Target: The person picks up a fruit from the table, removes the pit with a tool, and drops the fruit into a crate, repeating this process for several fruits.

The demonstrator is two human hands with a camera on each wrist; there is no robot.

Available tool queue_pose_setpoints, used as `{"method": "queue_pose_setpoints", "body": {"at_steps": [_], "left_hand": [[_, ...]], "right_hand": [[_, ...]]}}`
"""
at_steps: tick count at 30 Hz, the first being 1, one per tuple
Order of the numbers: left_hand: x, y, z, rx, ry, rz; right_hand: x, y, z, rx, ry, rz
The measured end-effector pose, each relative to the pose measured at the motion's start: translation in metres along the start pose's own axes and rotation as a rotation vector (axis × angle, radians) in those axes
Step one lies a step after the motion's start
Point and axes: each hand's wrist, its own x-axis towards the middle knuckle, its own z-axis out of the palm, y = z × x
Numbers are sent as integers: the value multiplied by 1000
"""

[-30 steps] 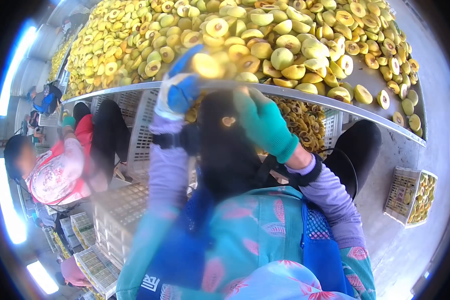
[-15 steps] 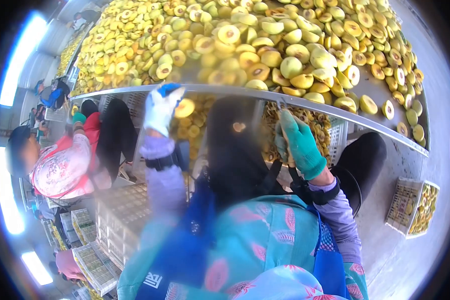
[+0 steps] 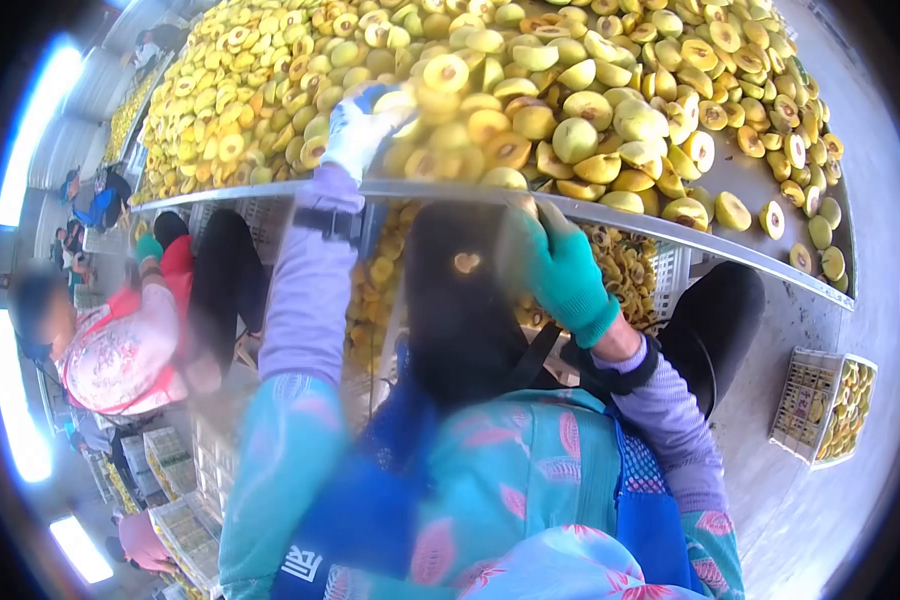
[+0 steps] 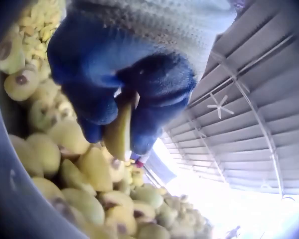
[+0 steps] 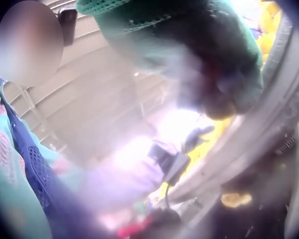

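My left hand (image 3: 362, 132), in a white glove with blue fingers, reaches over the heap of halved fruit (image 3: 260, 90). In the left wrist view, its fingers pinch a yellow-green fruit half (image 4: 119, 132) above other halves. My right hand (image 3: 562, 275), in a green glove, is at the metal table's near rim (image 3: 670, 228), its fingers curled round a thin tool that is mostly hidden and blurred. The right wrist view shows the dark underside of this glove (image 5: 214, 74) beside the rim; a small brownish piece at its fingertips is too blurred to identify.
Below the rim, between the knees, are crates with fruit pieces (image 3: 370, 300) and darker scraps (image 3: 625, 260). A filled crate (image 3: 808, 405) stands on the floor at right. Another person (image 3: 120, 350) sits at left, near stacked crates (image 3: 185, 525).
Over the last half second, my left hand has moved from below the rim, beside a fruit half, up over the heap. My right hand has risen leftward to the rim.
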Motion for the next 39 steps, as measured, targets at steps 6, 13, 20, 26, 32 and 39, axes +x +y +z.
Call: {"method": "queue_pose_setpoints", "body": {"at_steps": [6,13,20,26,32,39], "left_hand": [[-79,90,22,-160,126,476],[-101,127,60,-67,233,265],[-103,113,80,-329,337,251],[-100,122,84,-480,324,112],[-97,128,81,-612,280,49],[-97,113,82,-935,-2,-111]], "right_hand": [[13,12,33,-305,61,-420],[-15,14,17,-87,13,-77],[-22,13,16,-2,-53,8],[-30,31,30,-527,259,-521],[-32,27,27,-111,39,-88],[-30,-16,0,1264,-570,671]]}}
